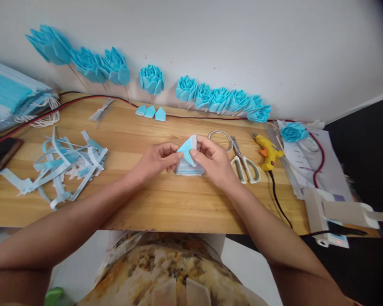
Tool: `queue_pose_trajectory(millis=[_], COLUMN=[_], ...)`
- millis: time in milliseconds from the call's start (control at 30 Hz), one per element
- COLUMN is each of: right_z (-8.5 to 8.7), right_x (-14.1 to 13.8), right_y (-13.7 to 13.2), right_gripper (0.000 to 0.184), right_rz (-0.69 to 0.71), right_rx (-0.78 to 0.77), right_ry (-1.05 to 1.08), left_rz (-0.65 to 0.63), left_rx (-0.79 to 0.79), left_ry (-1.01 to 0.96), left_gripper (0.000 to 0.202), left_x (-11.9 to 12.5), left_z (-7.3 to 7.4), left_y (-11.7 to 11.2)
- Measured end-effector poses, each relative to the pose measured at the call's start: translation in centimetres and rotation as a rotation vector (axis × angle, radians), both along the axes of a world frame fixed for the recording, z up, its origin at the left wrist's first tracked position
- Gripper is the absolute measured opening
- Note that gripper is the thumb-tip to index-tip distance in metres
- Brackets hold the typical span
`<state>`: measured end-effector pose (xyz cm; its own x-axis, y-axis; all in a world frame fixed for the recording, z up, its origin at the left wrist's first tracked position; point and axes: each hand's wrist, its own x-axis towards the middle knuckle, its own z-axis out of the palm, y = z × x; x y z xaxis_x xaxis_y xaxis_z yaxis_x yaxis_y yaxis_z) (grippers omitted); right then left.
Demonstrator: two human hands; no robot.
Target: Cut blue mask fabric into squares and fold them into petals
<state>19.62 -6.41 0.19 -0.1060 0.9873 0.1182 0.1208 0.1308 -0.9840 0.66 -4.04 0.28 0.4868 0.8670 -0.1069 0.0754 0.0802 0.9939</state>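
Note:
Between my two hands is a small piece of blue and white fabric (187, 148), partly folded with a slanting edge. My left hand (161, 158) pinches its left side between thumb and fingers. On the right side, my right hand (210, 157) grips it with the thumb pressed on the front. Just below and behind it lies a stack of pale blue and white cut pieces (190, 170), partly covered by my hands. Three folded blue petals (150, 112) rest in a row at the back of the table.
Scissors (245, 165), a roll of tape (221, 140) and a yellow glue gun (269, 151) lie to the right. Cut strips (67, 163) are heaped at left, near a phone (1, 155). Several blue fabric flowers (151, 79) on sticks line the wall. A power strip (325, 216) sits at the right edge.

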Motion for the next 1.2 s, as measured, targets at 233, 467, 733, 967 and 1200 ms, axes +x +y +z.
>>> queue_pose_trajectory(millis=[233,467,733,967,1200], right_z=[0.03,-0.03,-0.2,-0.26,-0.2], right_x=[-0.04,-0.06,-0.06,0.08,-0.04], right_y=[-0.06,-0.03,-0.05,0.16,0.0], right_gripper=[0.035,0.035,0.038,0.039,0.041], right_rz=[0.017,0.035,0.032,-0.013,-0.006], right_rx=[0.006,-0.007,-0.012,0.002,-0.01], right_ry=[-0.032,-0.003,-0.047,-0.014,-0.012], left_rz=[0.019,0.028,0.035,0.034,0.075], left_rx=[-0.012,0.005,0.008,-0.012,0.038], left_ry=[-0.006,-0.002,0.006,-0.066,-0.073], left_gripper=[0.024,0.024,0.025,0.019,0.025], left_x=[0.08,0.06,0.16,-0.09,-0.02], left_z=[-0.21,-0.23,-0.28,-0.33,-0.18], left_y=[-0.01,-0.07,0.04,0.06,0.06])
